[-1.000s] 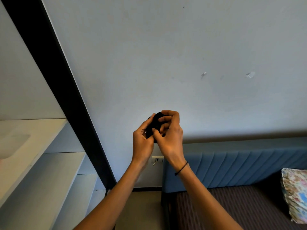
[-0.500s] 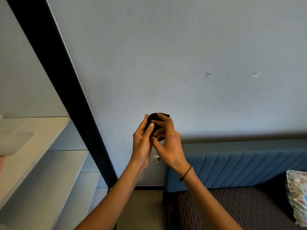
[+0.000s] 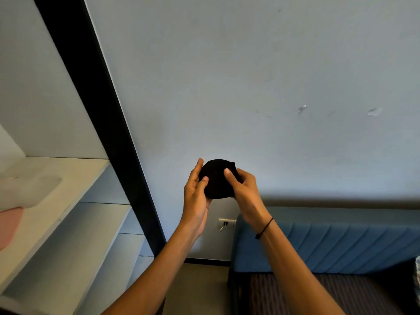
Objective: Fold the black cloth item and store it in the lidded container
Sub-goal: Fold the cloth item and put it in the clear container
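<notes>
Behind the hands: plain pale blue wall, two small scuffs up and right. One wall socket just below the hands, between the forearms. One black upright frame post running diagonally, left of the hands. Further left: white shelving, three shelf levels visible; on the top level one translucent flat piece and one pink item, cut off by the edge, can't identify either. Below and right of the hands: one blue padded headboard with bed in dark striped cover; patterned fabric at far right edge, mostly out of view. Bare floor strip under the forearms.

One black cloth, bunched into a compact rounded wad, held in mid-air in front of the wall, touching no surface. Left hand cupping its left side, thumb pressed on front. Right hand gripping right side, thumb on top face. One thin black band on right wrist. Lidded container not in view.
</notes>
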